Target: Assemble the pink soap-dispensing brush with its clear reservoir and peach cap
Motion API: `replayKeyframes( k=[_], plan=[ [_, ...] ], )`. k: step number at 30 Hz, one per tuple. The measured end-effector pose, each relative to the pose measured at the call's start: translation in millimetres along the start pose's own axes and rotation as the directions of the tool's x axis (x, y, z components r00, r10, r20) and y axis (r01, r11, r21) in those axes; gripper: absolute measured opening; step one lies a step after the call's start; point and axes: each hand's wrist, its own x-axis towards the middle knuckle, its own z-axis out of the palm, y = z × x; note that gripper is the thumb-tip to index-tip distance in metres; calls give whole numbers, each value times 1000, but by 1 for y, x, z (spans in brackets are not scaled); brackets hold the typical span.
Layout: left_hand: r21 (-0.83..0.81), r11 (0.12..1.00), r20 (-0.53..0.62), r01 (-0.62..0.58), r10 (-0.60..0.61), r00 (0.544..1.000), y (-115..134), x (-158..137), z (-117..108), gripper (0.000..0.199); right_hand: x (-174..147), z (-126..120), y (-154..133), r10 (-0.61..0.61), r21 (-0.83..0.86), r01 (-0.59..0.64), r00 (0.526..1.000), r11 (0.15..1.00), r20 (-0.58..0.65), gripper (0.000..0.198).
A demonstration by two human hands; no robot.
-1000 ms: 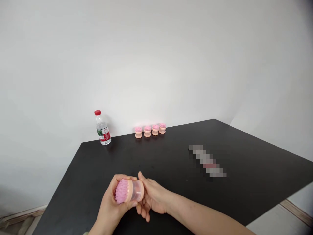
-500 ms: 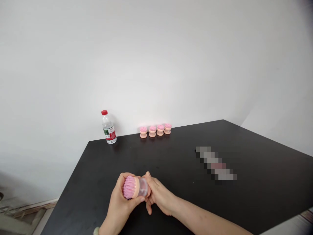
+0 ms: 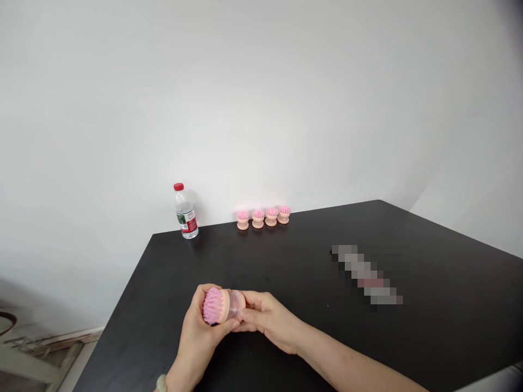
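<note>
Pink bristles face me on the brush (image 3: 218,306) that I hold just above the near part of the black surface (image 3: 429,272); my left hand (image 3: 199,337) is curled around its peach head, and my right hand (image 3: 269,321) is closed on its clear base. Four matching brushes (image 3: 263,217) line the far edge, with a water bottle (image 3: 186,212) to their left.

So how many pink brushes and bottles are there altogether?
Pink brushes: 5, one held between the left hand and right hand, four in a row by the wall.
Water bottle: 1
Total: 6
</note>
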Motion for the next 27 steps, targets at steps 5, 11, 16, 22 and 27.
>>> replayKeyframes(
  k=[5,11,16,22,27],
  plan=[
    [-81,996,62,48,-43,997,6,-1,-1,56,4,-6,13,-4,-7,4,996,1000,-85,58],
    [-30,999,128,-44,47,991,10,-2,-4,49,9,-7,26,118,23,-117,992,993,-48,68],
    [-207,974,155,91,-59,986,6,-4,2,55,9,-11,29,85,-103,-98,988,990,-129,74],
    [-393,906,98,159,-131,987,9,-5,6,53,5,-8,20,-194,-257,156,972,954,-130,51],
    [-397,906,93,149,-122,988,12,-5,4,52,5,-4,16,-174,-310,116,971,944,-164,45]
  ],
)
